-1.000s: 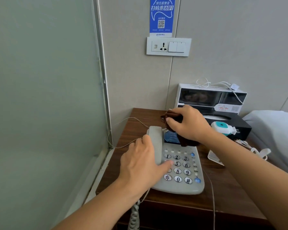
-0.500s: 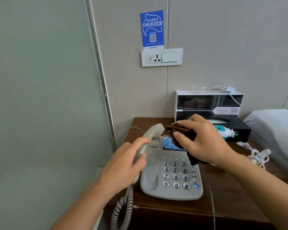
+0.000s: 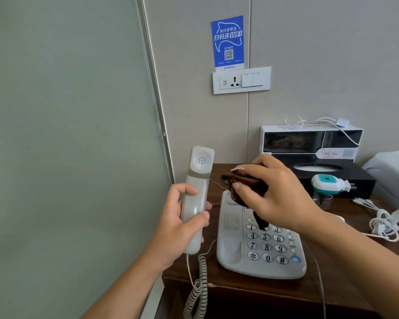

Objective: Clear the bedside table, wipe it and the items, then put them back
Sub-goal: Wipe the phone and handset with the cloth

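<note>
The left hand [image 3: 180, 224] curls its fingers round the pale grey plastic telephone handset [image 3: 196, 199], held upright and lifted clear to the left of the grey push-button telephone base [image 3: 258, 245]. The right hand [image 3: 276, 194] pinches a bunched dark brown cloth [image 3: 244, 183] above the base's upper end, a strip hanging onto the keypad. The base sits on the dark wooden bedside table [image 3: 346, 288], its coiled cord [image 3: 197, 293] dropping over the front edge. Behind the base stands a black tissue box [image 3: 346, 178], with a white and teal plug-in device [image 3: 327, 184] in front of it.
</note>
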`<state>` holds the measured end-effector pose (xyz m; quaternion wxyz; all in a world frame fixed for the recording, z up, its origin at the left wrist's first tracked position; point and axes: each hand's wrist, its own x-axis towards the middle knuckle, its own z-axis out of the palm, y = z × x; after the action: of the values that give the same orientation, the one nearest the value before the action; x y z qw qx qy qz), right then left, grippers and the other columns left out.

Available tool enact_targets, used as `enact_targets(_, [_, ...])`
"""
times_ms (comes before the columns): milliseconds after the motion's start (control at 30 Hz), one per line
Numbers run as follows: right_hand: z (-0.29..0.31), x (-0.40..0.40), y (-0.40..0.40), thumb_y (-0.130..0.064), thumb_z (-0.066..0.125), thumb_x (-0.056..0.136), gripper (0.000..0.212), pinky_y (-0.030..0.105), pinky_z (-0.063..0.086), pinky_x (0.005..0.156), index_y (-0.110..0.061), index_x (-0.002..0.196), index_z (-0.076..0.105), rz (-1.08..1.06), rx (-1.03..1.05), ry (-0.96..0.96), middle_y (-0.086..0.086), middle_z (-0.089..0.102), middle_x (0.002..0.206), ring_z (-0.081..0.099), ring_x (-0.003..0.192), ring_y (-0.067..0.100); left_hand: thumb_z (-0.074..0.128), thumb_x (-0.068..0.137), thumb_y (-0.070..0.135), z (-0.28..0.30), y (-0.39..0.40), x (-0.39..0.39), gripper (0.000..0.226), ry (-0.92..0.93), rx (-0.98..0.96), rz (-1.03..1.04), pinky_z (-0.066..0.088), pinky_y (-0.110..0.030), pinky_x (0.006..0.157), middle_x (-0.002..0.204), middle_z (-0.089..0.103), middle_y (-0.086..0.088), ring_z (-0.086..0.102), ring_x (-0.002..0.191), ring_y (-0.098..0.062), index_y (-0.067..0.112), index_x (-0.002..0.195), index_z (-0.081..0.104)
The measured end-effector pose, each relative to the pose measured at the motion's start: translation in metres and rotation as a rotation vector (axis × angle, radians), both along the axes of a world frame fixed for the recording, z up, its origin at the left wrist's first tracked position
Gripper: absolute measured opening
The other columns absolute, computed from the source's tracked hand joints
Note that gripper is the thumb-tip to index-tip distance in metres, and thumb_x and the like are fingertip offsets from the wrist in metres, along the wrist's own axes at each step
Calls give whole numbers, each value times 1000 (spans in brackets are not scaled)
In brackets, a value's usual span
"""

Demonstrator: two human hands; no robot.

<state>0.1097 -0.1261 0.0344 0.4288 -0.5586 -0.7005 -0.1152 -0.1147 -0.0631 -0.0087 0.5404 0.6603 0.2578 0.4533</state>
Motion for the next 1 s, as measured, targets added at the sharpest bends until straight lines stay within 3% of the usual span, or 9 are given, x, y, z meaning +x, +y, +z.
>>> enact_targets(200, [-6,-20,11,-48,61,91,37,43,51,79,-29,121,73,17,66,-7,2,54,96,57,92,24,71,73,-8,0,3,1,63,-58,-85,-123,50,-36,49,93,68,-15,54,61,-33,32,113,45])
enact_targets(367, [-7,-34,26,-42,64,91,37,41,51,83,-23,122,73,23,179,77,1,53,101,57,94,23,62,74,-6,4,-5,5,60,-94,-191,-238,47,-32,46,73,62,-18,51,51,-27,32,111,34])
enact_targets(500, [-10,-44,29,-35,66,90,31,35,51,86,-23,119,71,89,174,163,-2,53,101,59,96,14,58,74,-6,7,-7,8,58,-218,-314,-314,46,-31,43,77,57,-18,54,54,-27,28,113,33])
enact_targets(633, [-15,-43,17,-34,69,89,29,35,50,83,-23,116,72,214,99,38,-2,53,102,58,98,17,62,70,-4,6,-1,2,64,-236,-359,-349,43,-29,42,80,58,-14,55,55,-23,24,120,35])
enact_targets(767, [9,-34,33,-38,66,90,34,38,51,87,-21,118,71,81,186,65,-2,51,100,58,94,17,70,66,1,4,-4,5,70,-172,-311,-422,45,-30,45,82,58,-9,51,56,-24,34,117,35])
enact_targets(867, [26,-28,42,-38,65,91,32,39,51,89,-22,118,70,1,210,182,0,54,102,58,97,16,61,76,-6,4,-11,9,67,-120,-228,-399,46,-31,47,85,56,-7,53,57,-24,39,118,36])
enact_targets(1000, [-4,-41,14,-36,67,89,33,42,50,86,-20,117,71,76,161,63,3,53,103,58,98,22,55,78,-10,6,-12,7,63,-162,-204,-405,45,-29,45,81,53,-10,51,51,-22,32,121,38])
